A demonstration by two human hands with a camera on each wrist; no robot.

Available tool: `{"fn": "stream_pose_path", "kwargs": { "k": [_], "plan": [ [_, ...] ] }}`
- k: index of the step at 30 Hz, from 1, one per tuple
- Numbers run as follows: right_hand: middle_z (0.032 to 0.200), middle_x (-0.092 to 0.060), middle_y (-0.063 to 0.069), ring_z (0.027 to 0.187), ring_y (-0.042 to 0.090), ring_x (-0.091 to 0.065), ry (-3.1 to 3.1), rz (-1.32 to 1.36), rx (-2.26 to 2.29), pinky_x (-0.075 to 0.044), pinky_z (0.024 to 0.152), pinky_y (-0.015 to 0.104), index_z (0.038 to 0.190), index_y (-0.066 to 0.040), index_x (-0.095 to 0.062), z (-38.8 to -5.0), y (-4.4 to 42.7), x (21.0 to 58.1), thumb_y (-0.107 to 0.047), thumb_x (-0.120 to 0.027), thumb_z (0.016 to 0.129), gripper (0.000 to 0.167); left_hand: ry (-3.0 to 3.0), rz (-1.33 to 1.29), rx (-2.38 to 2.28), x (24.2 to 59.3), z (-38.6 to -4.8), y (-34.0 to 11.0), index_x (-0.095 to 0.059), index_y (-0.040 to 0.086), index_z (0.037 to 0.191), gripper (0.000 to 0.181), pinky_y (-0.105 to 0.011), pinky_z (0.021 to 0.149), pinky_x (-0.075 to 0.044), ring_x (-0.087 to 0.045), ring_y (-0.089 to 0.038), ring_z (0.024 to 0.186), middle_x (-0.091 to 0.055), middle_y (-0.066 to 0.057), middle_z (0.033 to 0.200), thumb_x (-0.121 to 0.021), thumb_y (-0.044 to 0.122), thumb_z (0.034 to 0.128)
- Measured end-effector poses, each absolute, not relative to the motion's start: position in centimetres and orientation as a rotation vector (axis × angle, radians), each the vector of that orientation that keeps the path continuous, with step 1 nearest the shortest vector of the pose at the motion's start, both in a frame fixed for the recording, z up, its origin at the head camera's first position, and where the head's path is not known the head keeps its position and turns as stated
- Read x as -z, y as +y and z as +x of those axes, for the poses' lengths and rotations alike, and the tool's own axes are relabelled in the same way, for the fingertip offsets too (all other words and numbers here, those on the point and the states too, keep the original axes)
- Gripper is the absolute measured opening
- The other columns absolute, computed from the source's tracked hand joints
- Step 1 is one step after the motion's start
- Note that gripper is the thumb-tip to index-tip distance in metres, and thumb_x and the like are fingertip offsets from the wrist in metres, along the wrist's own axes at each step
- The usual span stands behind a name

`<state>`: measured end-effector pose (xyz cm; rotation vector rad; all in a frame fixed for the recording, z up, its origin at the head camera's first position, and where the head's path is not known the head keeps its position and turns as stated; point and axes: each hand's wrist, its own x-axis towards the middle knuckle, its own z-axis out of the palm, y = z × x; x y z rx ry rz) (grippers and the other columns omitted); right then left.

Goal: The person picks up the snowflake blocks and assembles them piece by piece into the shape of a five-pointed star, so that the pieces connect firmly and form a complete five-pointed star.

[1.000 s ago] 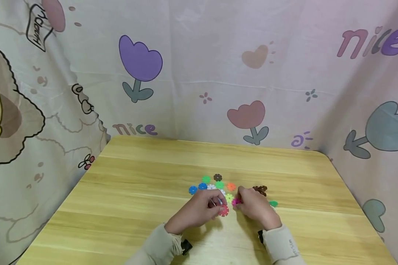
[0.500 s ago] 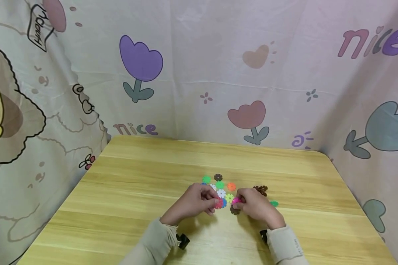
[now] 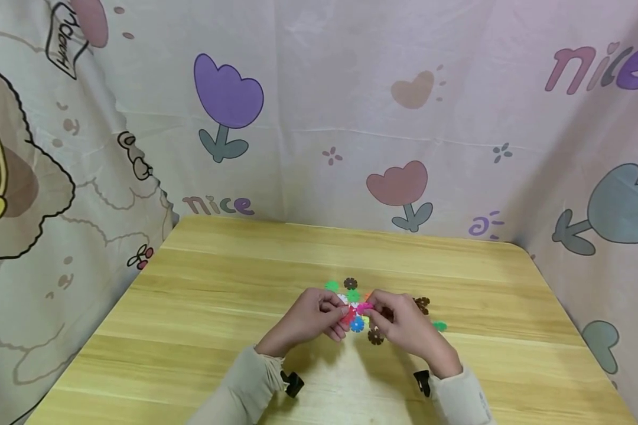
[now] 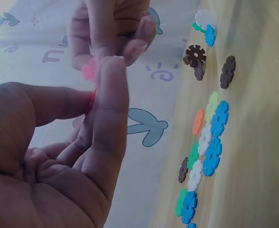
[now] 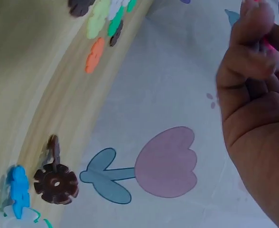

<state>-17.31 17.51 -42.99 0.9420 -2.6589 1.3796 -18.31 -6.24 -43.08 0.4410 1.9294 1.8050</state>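
In the head view my left hand (image 3: 309,319) pinches a red notched disc (image 3: 348,316) between thumb and forefinger. My right hand (image 3: 407,323) holds a pink notched disc (image 3: 364,308) the same way, right beside the red one. Both discs are raised above the table; whether they interlock, I cannot tell. The left wrist view shows the red disc (image 4: 90,102) edge-on in the left fingers, with the pink disc (image 4: 88,70) just beyond. In the right wrist view the right hand (image 5: 258,90) mostly covers the pink disc (image 5: 268,45).
Around and behind the hands lie more discs: blue (image 3: 357,324), dark brown (image 3: 375,336), green (image 3: 332,285) and several others. Brown discs (image 3: 422,305) and a green disc (image 3: 439,326) sit right of the right hand. A printed curtain (image 3: 308,94) hangs behind the wooden table (image 3: 218,295).
My left hand has moved up and slightly left with the red disc. My right hand has brought the pink disc leftward and up to it, uncovering a brown disc on the table.
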Motion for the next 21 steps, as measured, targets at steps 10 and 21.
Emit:
{"fn": "stream_pose_path", "kwargs": {
  "k": [10,21],
  "plan": [
    [0.071,-0.068,0.002,0.056,0.020,-0.066,-2.501,1.029,-1.498,-0.056,0.046,0.027,0.093,-0.009,-0.069,-16.7,16.8,42.9,0.004,-0.063,0.100,0.016,1.864,0.454,-1.837,43.0,-18.2,-6.3,-0.068,-0.010,0.103,0.019,-0.040,0.067,-0.064,-0.073,-0.022,0.066,-0.073,-0.018,0.080,-0.062,0.008,0.1050],
    [0.063,-0.065,-0.001,0.050,0.014,-0.062,-2.421,1.062,-1.388,-0.052,0.045,0.020,0.089,-0.012,-0.069,-16.8,16.1,43.2,0.009,-0.064,0.098,0.024,1.862,0.404,-1.886,42.8,-18.1,-5.9,-0.067,-0.009,0.097,0.015,-0.038,0.065,-0.064,-0.072,-0.020,0.063,-0.072,-0.017,0.076,-0.061,0.002,0.1039]
  ]
}}
